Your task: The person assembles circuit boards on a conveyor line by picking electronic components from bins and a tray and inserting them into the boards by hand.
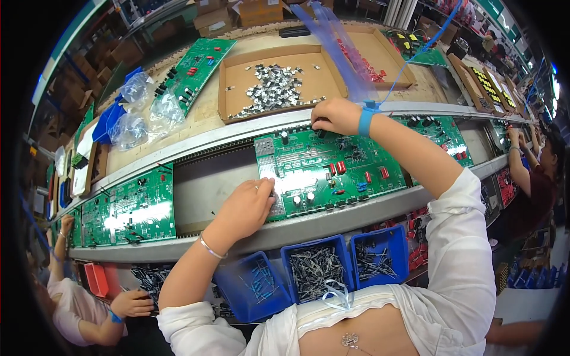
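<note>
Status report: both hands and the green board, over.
Left hand resting on green circuit board, near edge. Right hand pressing a small dark part at far edge. Nothing blocking either hand.

both hands [246,207] on green pcb [332,166]

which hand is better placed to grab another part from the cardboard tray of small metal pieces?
Right, probably. The right hand is at the far edge of the green circuit board, just below the cardboard tray. The left hand rests on the board's near left corner, beside the blue bins.
</note>
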Available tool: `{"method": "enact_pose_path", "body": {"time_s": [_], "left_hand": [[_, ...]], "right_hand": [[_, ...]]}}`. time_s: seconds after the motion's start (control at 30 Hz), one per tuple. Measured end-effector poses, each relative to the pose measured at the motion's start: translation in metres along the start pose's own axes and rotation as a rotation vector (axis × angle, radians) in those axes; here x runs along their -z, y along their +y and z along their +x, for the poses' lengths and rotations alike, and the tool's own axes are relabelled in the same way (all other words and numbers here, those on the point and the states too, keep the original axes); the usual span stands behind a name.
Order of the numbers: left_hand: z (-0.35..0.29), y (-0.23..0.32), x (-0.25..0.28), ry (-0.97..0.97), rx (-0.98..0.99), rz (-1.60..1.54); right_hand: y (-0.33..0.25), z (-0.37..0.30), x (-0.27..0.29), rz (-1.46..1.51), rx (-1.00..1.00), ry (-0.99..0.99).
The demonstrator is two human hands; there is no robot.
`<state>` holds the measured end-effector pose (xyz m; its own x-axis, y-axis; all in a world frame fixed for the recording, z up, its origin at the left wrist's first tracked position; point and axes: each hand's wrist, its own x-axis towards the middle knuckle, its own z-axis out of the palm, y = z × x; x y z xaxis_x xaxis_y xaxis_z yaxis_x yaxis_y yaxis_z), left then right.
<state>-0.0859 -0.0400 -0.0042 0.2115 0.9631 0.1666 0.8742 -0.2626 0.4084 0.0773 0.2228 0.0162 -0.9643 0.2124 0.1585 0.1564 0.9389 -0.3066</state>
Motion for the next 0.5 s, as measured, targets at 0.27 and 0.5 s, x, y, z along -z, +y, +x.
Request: {"method": "enact_pose_path", "body": {"time_s": [0.27,0.5], "left_hand": [[0.0003,-0.0016,-0.0001,0.025,-0.023,0.071],[-0.0010,-0.0034,-0.0011,0.009,0.005,0.092]], "right_hand": [[-0.0008,0.0100,0.0113,0.050,-0.025,-0.143],[-0.0022,0.0114,0.0027,-0.006,-0.039,-0.074]]}}
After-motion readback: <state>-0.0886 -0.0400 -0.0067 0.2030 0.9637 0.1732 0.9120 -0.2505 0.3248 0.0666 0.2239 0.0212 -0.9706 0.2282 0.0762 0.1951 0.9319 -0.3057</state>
